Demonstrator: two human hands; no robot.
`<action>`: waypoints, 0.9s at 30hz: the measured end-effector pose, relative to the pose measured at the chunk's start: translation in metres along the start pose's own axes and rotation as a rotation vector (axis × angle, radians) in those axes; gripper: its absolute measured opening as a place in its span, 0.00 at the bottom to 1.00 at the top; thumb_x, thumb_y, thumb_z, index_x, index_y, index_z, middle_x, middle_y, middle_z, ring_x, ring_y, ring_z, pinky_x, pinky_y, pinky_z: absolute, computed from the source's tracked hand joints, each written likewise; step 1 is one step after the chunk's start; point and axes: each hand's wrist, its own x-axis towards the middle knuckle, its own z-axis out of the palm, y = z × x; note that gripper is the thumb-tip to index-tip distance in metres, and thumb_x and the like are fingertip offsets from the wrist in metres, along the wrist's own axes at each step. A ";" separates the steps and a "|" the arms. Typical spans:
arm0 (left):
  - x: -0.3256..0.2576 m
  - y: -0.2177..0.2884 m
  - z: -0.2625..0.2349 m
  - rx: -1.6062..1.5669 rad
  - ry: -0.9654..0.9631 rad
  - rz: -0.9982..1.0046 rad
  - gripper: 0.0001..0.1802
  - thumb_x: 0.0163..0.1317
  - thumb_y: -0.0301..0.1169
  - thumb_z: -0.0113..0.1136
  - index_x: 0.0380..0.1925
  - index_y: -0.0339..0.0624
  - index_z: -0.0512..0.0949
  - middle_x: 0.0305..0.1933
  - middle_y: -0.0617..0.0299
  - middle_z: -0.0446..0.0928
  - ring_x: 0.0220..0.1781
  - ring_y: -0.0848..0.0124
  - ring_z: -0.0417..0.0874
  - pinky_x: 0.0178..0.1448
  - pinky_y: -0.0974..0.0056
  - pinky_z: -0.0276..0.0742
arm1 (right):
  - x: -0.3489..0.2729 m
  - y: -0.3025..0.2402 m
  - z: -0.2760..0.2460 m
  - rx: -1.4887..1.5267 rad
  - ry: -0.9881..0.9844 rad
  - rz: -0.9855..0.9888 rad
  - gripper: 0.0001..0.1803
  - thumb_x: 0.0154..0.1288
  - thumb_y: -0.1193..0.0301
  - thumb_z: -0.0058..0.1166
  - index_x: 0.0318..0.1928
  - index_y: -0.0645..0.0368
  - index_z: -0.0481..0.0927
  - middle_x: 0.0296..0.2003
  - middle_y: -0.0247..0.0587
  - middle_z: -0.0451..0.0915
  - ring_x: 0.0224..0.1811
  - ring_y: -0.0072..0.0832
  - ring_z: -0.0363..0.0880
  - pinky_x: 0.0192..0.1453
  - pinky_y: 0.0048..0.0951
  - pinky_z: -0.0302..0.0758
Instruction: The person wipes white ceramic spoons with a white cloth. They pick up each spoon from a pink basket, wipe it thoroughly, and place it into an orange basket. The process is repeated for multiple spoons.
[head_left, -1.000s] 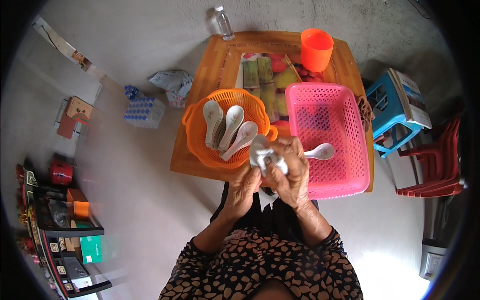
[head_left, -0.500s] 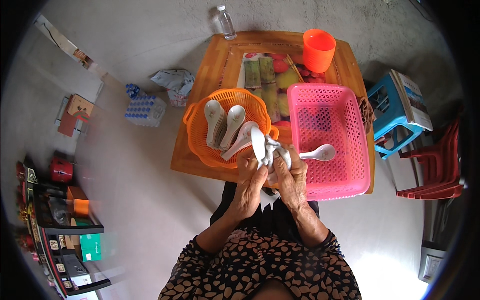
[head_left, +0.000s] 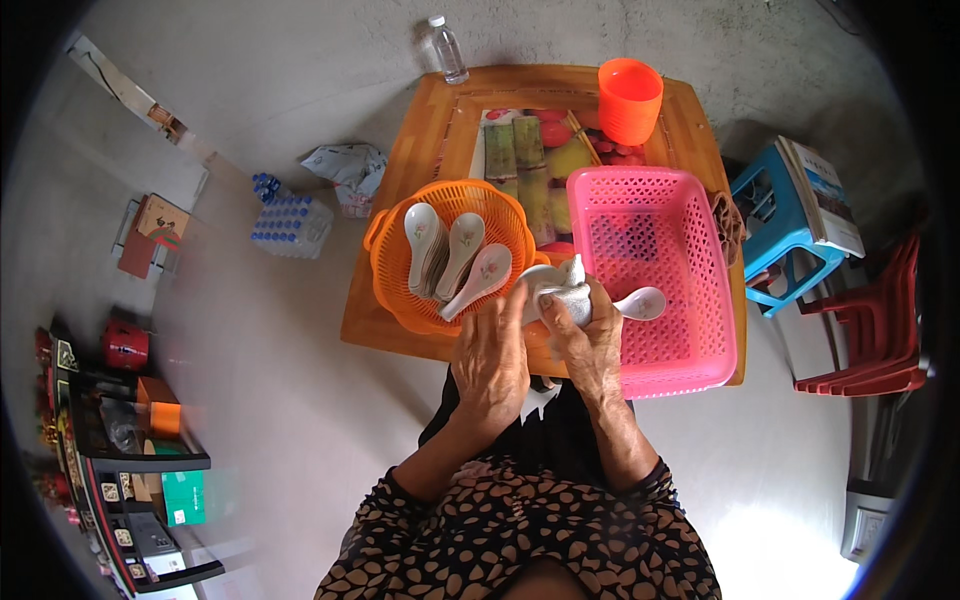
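My right hand is closed round a bunched white cloth, its thumb pressing on top. Beside the cloth shows the pale edge of a white spoon, mostly covered by cloth and fingers. My left hand has its fingers stretched out, the fingertips at the spoon's left side. Left of the hands, an orange round basket holds stacks of white flowered soup spoons. One more flowered soup spoon lies at its near right. Another white spoon rests in the pink basket, next to my right hand.
Stacked orange cups and a clear bottle stand at the wooden table's far side. A blue stool bearing papers and stacked red chairs are at right. Packed bottles sit on the floor at left.
My left hand has straightened its fingers and shifted slightly left and down from its grip at the spoon. The cloth in my right hand now covers more of the spoon.
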 end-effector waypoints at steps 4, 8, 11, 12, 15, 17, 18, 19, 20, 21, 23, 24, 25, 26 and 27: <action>-0.005 -0.004 -0.001 -0.596 -0.018 -0.274 0.27 0.59 0.24 0.54 0.59 0.33 0.60 0.47 0.47 0.69 0.47 0.58 0.74 0.50 0.60 0.72 | 0.001 0.000 0.004 0.150 0.047 0.043 0.14 0.59 0.73 0.57 0.45 0.64 0.75 0.27 0.30 0.76 0.27 0.13 0.69 0.28 0.18 0.70; -0.008 -0.013 -0.005 -1.063 -0.210 -0.452 0.18 0.65 0.30 0.53 0.51 0.31 0.67 0.35 0.56 0.73 0.37 0.72 0.75 0.45 0.68 0.72 | 0.004 -0.002 0.006 0.192 0.127 0.002 0.12 0.58 0.75 0.56 0.43 0.64 0.75 0.26 0.32 0.77 0.23 0.12 0.69 0.24 0.16 0.68; -0.008 -0.018 -0.021 -0.782 -0.390 -0.485 0.13 0.67 0.33 0.49 0.31 0.33 0.74 0.18 0.68 0.68 0.22 0.79 0.69 0.29 0.71 0.67 | 0.007 -0.014 0.003 0.142 0.143 0.013 0.11 0.58 0.75 0.55 0.42 0.64 0.75 0.25 0.32 0.77 0.20 0.12 0.70 0.22 0.16 0.69; -0.010 -0.019 -0.022 -0.764 -0.407 -0.485 0.14 0.67 0.33 0.49 0.27 0.34 0.75 0.16 0.69 0.66 0.20 0.80 0.67 0.27 0.71 0.65 | 0.007 -0.017 0.002 0.121 0.138 0.019 0.11 0.58 0.75 0.55 0.41 0.64 0.75 0.25 0.32 0.77 0.20 0.13 0.70 0.22 0.17 0.69; -0.010 -0.010 -0.022 -0.773 -0.249 -0.345 0.15 0.67 0.33 0.49 0.24 0.34 0.73 0.15 0.68 0.65 0.18 0.79 0.65 0.25 0.71 0.64 | 0.008 -0.016 0.001 0.179 0.105 0.006 0.10 0.59 0.74 0.55 0.40 0.64 0.75 0.23 0.32 0.76 0.17 0.14 0.70 0.18 0.17 0.68; -0.013 -0.007 -0.019 -0.740 -0.197 -0.324 0.15 0.67 0.31 0.48 0.23 0.34 0.72 0.15 0.67 0.65 0.18 0.79 0.65 0.24 0.71 0.63 | 0.010 -0.011 0.001 0.251 0.047 0.064 0.09 0.59 0.74 0.55 0.39 0.64 0.75 0.22 0.32 0.76 0.15 0.15 0.69 0.16 0.18 0.66; -0.014 -0.007 -0.017 -0.726 -0.175 -0.313 0.15 0.67 0.31 0.48 0.22 0.35 0.71 0.15 0.66 0.65 0.18 0.79 0.65 0.24 0.71 0.63 | 0.010 -0.008 0.001 0.285 0.023 0.095 0.09 0.59 0.74 0.55 0.39 0.64 0.75 0.21 0.32 0.76 0.13 0.15 0.68 0.15 0.18 0.65; -0.016 -0.008 -0.012 -0.704 -0.169 -0.309 0.15 0.66 0.29 0.48 0.20 0.34 0.68 0.14 0.64 0.66 0.17 0.77 0.66 0.23 0.69 0.64 | 0.009 -0.007 0.005 0.326 0.034 0.129 0.08 0.60 0.74 0.55 0.39 0.64 0.76 0.21 0.32 0.76 0.12 0.15 0.67 0.13 0.18 0.63; -0.018 -0.010 -0.008 -0.693 -0.145 -0.300 0.15 0.66 0.28 0.48 0.20 0.34 0.68 0.14 0.64 0.66 0.17 0.76 0.66 0.23 0.69 0.64 | 0.007 -0.007 0.010 0.367 0.046 0.163 0.07 0.60 0.74 0.55 0.38 0.64 0.76 0.21 0.32 0.76 0.12 0.15 0.67 0.12 0.19 0.62; -0.019 -0.012 -0.004 -0.683 -0.122 -0.291 0.14 0.66 0.28 0.48 0.20 0.34 0.68 0.14 0.63 0.66 0.16 0.76 0.66 0.23 0.68 0.64 | 0.006 -0.003 0.014 0.377 0.033 0.185 0.07 0.60 0.75 0.55 0.38 0.64 0.77 0.21 0.32 0.76 0.12 0.15 0.68 0.13 0.19 0.63; -0.020 -0.011 0.001 -0.694 -0.073 -0.281 0.14 0.65 0.27 0.48 0.19 0.34 0.67 0.13 0.62 0.67 0.16 0.75 0.66 0.23 0.68 0.64 | -0.001 0.004 0.023 0.462 0.033 0.248 0.08 0.60 0.74 0.56 0.39 0.64 0.76 0.21 0.33 0.76 0.13 0.16 0.69 0.13 0.19 0.65; -0.020 -0.010 0.003 -0.714 -0.044 -0.281 0.15 0.65 0.27 0.48 0.19 0.34 0.67 0.13 0.62 0.67 0.15 0.74 0.66 0.22 0.68 0.64 | -0.004 0.005 0.026 0.511 0.023 0.286 0.09 0.60 0.74 0.56 0.39 0.65 0.76 0.20 0.34 0.76 0.13 0.17 0.70 0.13 0.19 0.66; -0.020 -0.010 0.004 -0.735 -0.014 -0.280 0.15 0.65 0.27 0.48 0.19 0.34 0.67 0.13 0.61 0.67 0.15 0.74 0.67 0.22 0.67 0.64 | -0.008 0.005 0.025 0.520 -0.039 0.328 0.09 0.60 0.73 0.56 0.39 0.65 0.75 0.21 0.35 0.77 0.14 0.18 0.71 0.12 0.20 0.67; -0.022 -0.013 0.008 -0.722 -0.015 -0.289 0.14 0.65 0.27 0.47 0.19 0.34 0.67 0.14 0.61 0.67 0.16 0.74 0.67 0.23 0.67 0.65 | -0.010 0.005 0.024 0.559 -0.076 0.364 0.09 0.60 0.73 0.56 0.39 0.65 0.75 0.22 0.36 0.77 0.14 0.18 0.71 0.11 0.20 0.66; -0.024 -0.018 0.011 -0.707 -0.016 -0.296 0.14 0.65 0.27 0.47 0.20 0.34 0.68 0.14 0.61 0.68 0.16 0.74 0.68 0.23 0.68 0.65 | -0.011 0.004 0.025 0.602 -0.116 0.399 0.09 0.60 0.73 0.56 0.39 0.64 0.75 0.23 0.36 0.77 0.14 0.19 0.71 0.11 0.20 0.66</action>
